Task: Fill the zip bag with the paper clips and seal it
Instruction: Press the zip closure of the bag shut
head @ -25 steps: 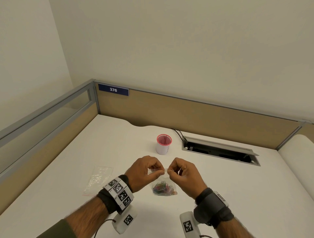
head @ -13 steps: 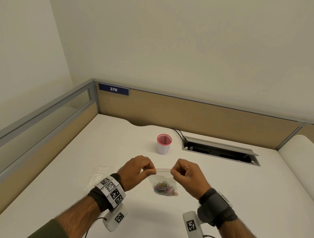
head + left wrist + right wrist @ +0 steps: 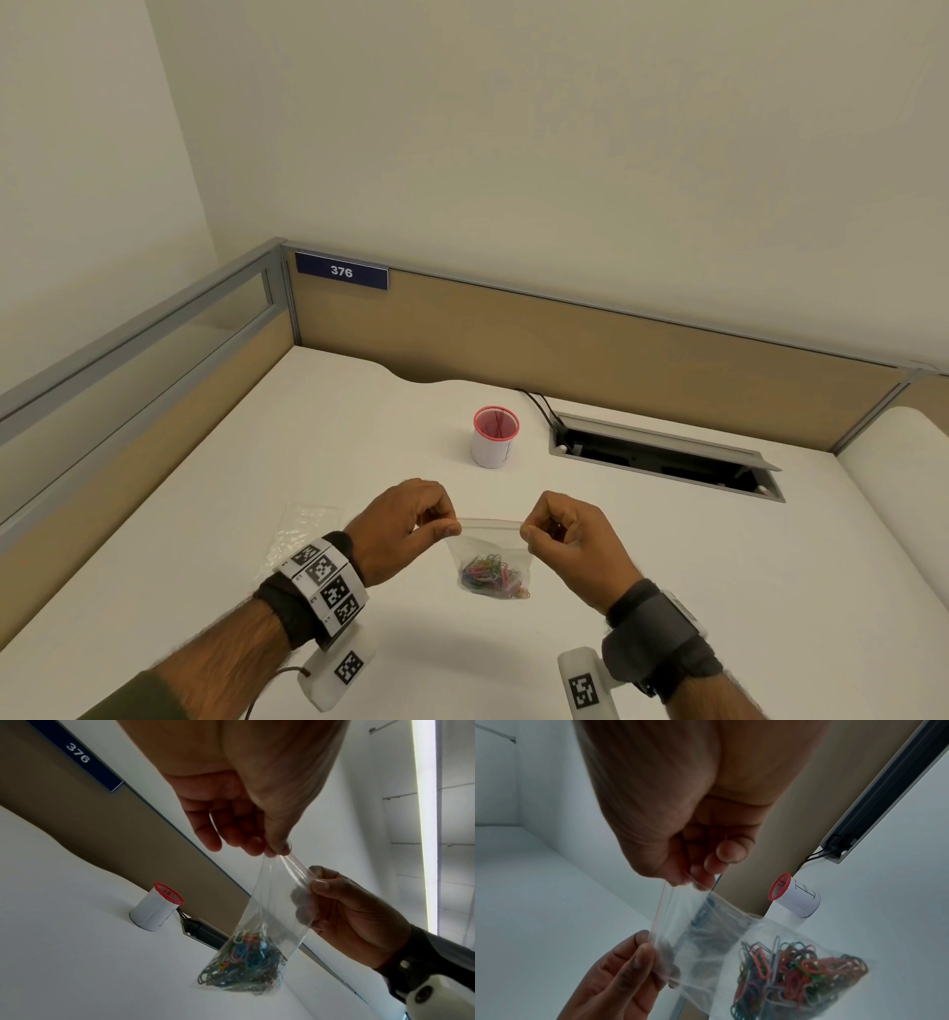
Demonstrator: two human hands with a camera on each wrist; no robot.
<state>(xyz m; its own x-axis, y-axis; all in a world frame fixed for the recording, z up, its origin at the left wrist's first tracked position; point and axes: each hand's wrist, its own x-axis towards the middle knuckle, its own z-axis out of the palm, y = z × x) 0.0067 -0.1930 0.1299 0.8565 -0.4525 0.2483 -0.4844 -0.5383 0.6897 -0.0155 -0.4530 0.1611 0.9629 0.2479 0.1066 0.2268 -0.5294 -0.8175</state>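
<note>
A small clear zip bag with a red line along its top hangs above the white desk, stretched flat between both hands. Coloured paper clips lie bunched at its bottom, also seen as paper clips and paper clips. My left hand pinches the bag's top left corner between thumb and fingers. My right hand pinches the top right corner. In the wrist views the zip bag and zip bag show the zip strip pulled taut.
A white cup with a red mesh rim stands further back on the desk. A second clear plastic bag lies flat at the left. A cable tray opening is at the back right. Beige partitions close the desk.
Both hands have slid apart along the bag's top, from close together at the middle out to its two corners. The bag now hangs stretched wide.
</note>
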